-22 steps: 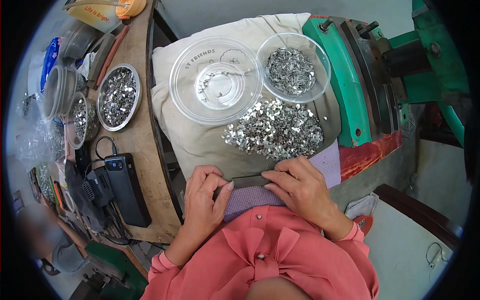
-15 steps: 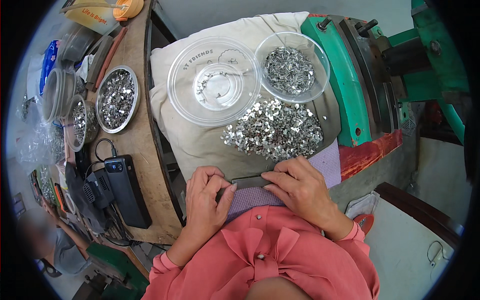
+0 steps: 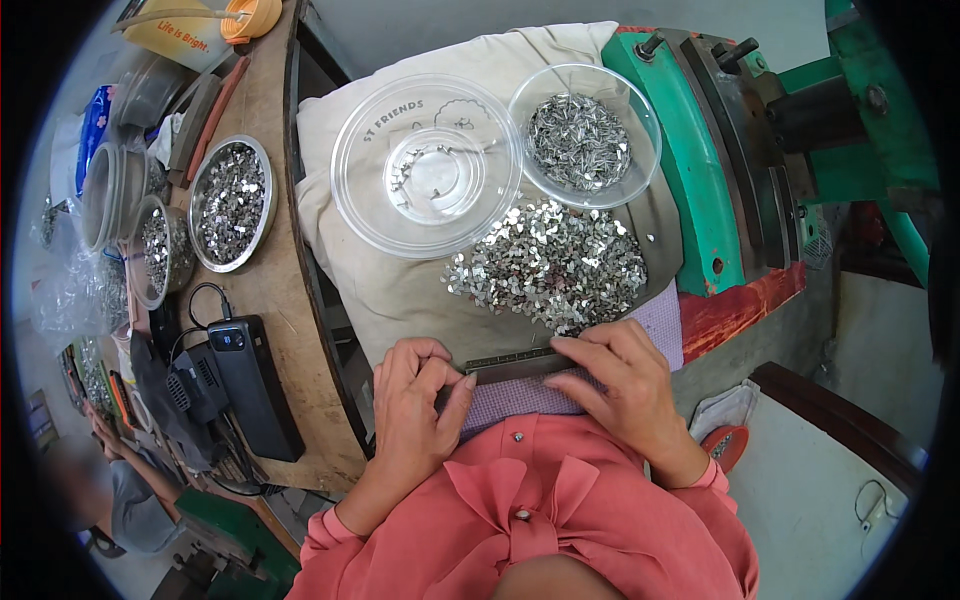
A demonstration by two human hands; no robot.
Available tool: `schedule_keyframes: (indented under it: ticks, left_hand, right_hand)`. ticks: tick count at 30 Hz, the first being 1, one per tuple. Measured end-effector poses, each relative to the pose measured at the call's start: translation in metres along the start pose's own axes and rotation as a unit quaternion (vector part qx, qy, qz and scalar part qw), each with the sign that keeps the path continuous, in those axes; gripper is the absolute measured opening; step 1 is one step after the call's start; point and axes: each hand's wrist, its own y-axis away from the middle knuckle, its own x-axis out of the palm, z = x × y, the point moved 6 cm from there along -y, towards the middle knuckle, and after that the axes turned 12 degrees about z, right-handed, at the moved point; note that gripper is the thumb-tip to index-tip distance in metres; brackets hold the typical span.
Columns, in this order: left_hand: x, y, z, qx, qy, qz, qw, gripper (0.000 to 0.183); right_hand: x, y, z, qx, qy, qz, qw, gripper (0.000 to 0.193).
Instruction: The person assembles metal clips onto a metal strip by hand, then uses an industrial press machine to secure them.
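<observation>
A narrow dark metal bar (image 3: pixel 512 366) with a row of small marks or slots along its far edge lies crosswise in front of me. My left hand (image 3: pixel 418 400) grips its left end, fingers curled and thumb against the end. My right hand (image 3: pixel 625 385) has the right end between index finger and thumb, the index on the far edge. Just beyond lies a heap of small shiny metal pieces (image 3: pixel 555 262) on beige cloth. Behind it stand a clear bowl (image 3: pixel 648 140) of thin metal pins (image 3: pixel 580 142) and a clear round lid (image 3: pixel 350 200) with a few pins on it.
A green machine (image 3: pixel 690 170) borders the cloth on the right. The wooden bench (image 3: pixel 300 350) at left carries a metal bowl (image 3: pixel 272 200) of shiny pieces, clear tubs and a black power bank (image 3: pixel 255 385). Another person's arm (image 3: pixel 150 470) shows at lower left.
The bar has tilted so its marked far edge shows. My right hand has shifted slightly right and away from me, its thumb and index finger farther apart. My left hand stays nearly in place.
</observation>
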Motion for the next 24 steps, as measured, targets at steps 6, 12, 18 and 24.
schedule_keyframes:
  ticks: [6, 12, 18, 24]
  left_hand:
    - [-0.001, -0.002, 0.000, -0.004, 0.007, 0.004, 1.000, 0.014]
    - [0.000, -0.003, 0.000, -0.007, 0.004, 0.006, 1.000, 0.014]
    - [0.001, -0.004, 0.000, -0.006, -0.006, 0.014, 1.000, 0.014]
    - [0.001, -0.005, 0.000, -0.008, -0.022, 0.025, 0.999, 0.013]
  right_hand:
    - [0.005, 0.013, -0.013, 0.069, 0.017, -0.044, 0.996, 0.040]
    - [0.002, 0.010, -0.006, 0.046, 0.015, -0.048, 0.998, 0.041]
    - [0.012, 0.002, 0.001, -0.031, 0.046, -0.028, 0.998, 0.039]
    - [0.015, -0.001, 0.003, -0.046, 0.055, -0.004, 0.997, 0.035]
